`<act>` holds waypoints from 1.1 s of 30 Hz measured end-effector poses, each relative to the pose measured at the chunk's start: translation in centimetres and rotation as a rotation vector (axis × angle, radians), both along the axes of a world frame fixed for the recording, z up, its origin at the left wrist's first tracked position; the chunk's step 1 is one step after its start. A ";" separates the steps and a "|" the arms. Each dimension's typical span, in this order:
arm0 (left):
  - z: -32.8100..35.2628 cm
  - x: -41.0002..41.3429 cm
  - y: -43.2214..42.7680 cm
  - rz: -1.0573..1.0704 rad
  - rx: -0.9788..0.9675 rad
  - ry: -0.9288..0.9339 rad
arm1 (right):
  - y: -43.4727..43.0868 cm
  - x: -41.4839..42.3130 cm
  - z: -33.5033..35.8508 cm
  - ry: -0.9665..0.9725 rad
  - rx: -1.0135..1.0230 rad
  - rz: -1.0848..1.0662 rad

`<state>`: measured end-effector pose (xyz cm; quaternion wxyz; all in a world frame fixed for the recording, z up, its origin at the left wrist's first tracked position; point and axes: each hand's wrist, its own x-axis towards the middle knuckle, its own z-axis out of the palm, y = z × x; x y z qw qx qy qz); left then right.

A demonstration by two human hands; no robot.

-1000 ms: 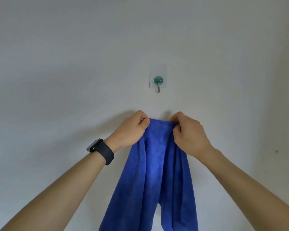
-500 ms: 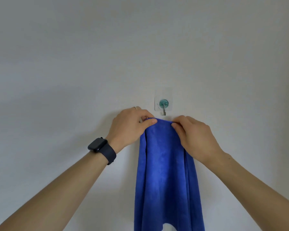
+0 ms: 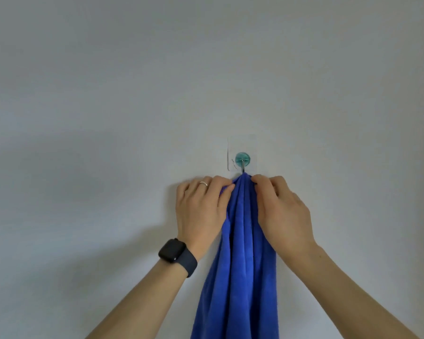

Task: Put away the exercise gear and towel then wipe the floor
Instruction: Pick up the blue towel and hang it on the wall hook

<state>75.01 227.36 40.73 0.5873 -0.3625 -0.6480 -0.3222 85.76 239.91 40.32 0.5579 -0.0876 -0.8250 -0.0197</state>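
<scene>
Against a plain pale wall (image 3: 108, 94), just toward 3 o'clock of frame centre: a teal-capped hook (image 3: 242, 160) on a clear adhesive square (image 3: 233, 145), metal prong pointing to 6 o'clock. Directly at 6 o'clock of that prong, touching its lower end, the gathered peak of a blue towel (image 3: 240, 253), bunched into long vertical folds and falling straight down past the bottom edge of the frame (lower hem out of view). Looped over the prong or merely held up against it: impossible to tell.

At 9 o'clock of the peak, left hand (image 3: 201, 211), back to the camera, thumb and forefinger pinching the towel's left edge just below the hook, remaining fingers loosely bent. At 3 o'clock of the peak, right hand (image 3: 283, 211), fingers curled over the towel's right-hand folds, fingertips nipping the cloth close beside the prong, heel of the hand overlapping the fabric.

Both forearms bare, rising from 7 and 5 o'clock of the frame. On one finger of the left hand, a thin silver ring (image 3: 203, 183); at 7 o'clock of that hand, on the wrist, a dark smartwatch (image 3: 173, 250) with a navy band.
</scene>
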 end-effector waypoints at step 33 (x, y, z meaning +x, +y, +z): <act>-30.4 7.3 -8.3 -0.231 -0.638 -0.564 | -5.9 11.4 -29.9 -0.506 -0.588 0.150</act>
